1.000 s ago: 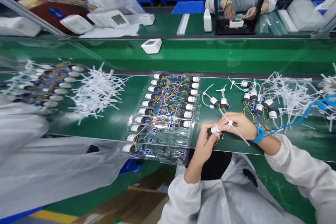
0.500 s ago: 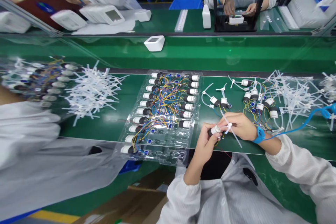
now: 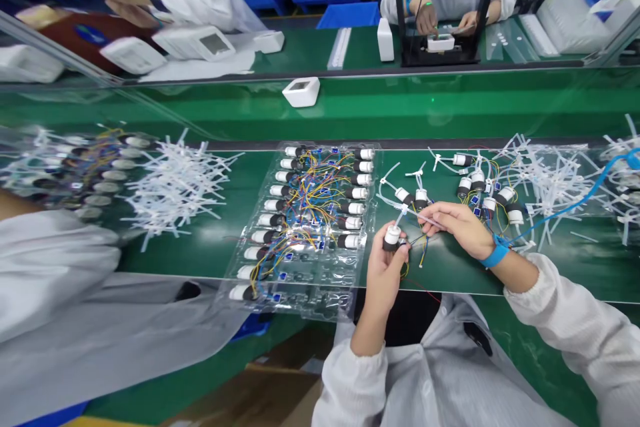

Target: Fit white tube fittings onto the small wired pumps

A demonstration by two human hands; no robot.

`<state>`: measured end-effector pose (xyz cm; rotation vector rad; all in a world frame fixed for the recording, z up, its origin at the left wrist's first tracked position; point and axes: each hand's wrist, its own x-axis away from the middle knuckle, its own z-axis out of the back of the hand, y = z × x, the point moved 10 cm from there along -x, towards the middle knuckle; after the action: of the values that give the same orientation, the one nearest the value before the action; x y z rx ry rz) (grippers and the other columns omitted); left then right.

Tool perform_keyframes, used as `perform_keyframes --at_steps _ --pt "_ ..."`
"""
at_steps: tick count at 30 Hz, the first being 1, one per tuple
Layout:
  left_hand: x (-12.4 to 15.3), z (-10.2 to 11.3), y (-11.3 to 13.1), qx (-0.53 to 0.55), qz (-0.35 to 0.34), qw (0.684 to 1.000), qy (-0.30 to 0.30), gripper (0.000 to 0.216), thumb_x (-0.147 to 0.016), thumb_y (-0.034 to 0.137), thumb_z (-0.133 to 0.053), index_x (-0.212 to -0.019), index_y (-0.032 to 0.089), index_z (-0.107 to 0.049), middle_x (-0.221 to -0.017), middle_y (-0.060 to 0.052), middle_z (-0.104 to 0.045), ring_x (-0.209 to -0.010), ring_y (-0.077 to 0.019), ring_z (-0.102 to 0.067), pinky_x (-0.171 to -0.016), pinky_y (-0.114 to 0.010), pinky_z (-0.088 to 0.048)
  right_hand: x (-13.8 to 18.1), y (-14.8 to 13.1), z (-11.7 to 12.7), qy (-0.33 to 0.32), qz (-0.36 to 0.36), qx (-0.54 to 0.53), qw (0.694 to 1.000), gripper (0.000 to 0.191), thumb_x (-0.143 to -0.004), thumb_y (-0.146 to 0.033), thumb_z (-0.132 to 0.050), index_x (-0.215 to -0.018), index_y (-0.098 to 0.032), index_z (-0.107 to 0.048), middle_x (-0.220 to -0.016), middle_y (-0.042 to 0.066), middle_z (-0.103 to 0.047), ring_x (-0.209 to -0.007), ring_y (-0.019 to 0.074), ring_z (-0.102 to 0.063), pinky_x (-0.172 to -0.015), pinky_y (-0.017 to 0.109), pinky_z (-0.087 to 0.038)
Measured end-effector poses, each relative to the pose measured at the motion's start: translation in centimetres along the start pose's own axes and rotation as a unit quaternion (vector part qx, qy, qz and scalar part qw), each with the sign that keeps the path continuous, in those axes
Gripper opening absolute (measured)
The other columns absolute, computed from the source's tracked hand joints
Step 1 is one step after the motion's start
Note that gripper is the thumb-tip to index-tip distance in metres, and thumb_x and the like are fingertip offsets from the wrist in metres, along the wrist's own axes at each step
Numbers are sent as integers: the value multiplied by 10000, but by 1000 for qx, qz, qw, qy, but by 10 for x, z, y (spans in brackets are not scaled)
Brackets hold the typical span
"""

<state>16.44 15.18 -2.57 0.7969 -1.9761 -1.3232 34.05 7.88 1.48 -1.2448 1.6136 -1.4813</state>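
Note:
My left hand (image 3: 386, 263) is closed around a small black-and-white pump (image 3: 392, 236), its white end up. A short clear tube rises from that end to a white tee connector (image 3: 405, 210). To the right, my right hand (image 3: 459, 230) pinches a clear tube (image 3: 427, 215) that runs from the tee. Thin wires hang between and below the hands. Just beyond them two more pumps, one of them a tubed pump (image 3: 421, 197), lie on the green bench. A blue band (image 3: 495, 252) with a coiled cord circles my right wrist.
A clear plastic tray (image 3: 305, 271) of wired pumps lies to the left. Piles of tube pieces stand at far left (image 3: 175, 187) and right (image 3: 553, 180), with loose pumps (image 3: 477, 179) nearby. A white device (image 3: 301, 91) sits on the belt. Co-workers' hands work opposite and at left.
The pump in my left hand has moved slightly left and up and now stands upright, its tube and tee pointing up. My right hand has drawn away from it, still pinching a tube.

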Motion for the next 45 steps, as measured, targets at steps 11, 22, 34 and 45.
perform_keyframes --at_steps 11,22,34,45 --pt "0 2 -4 9 28 999 23 626 -885 402 -911 -1447 245 -684 -1102 -45 -773 -960 -181 -742 -914 -314 -622 -1 10 -15 -118 -22 114 986 291 -911 -445 -874 -1049 -188 -870 -1029 72 -875 -968 231 -811 -970 410 -642" --pt "0 -1 -8 20 33 999 11 632 -924 387 -876 -1489 246 -631 -1165 -59 -753 -927 -168 -717 -838 -287 -610 -1 11 -17 -26 -37 -61 997 394 -826 -432 -993 -991 -197 -724 -1000 59 -842 -870 186 -821 -883 363 -698" --pt "1 0 -6 37 29 999 14 621 -934 408 -885 -1477 247 -631 -1277 -82 -767 -982 -185 -764 -943 -342 -641 3 10 -31 -33 -5 -38 999 401 -871 -471 -954 -928 -225 -641 -960 33 -808 -836 169 -780 -852 347 -672" --pt "-1 -1 -6 41 13 999 8 599 -889 390 -934 -1407 255 -665 -1164 -51 -778 -939 -184 -768 -925 -335 -640 8 11 -34 -32 11 -4 999 401 -881 -467 -943 -924 -236 -618 -938 22 -787 -866 192 -800 -875 362 -682"
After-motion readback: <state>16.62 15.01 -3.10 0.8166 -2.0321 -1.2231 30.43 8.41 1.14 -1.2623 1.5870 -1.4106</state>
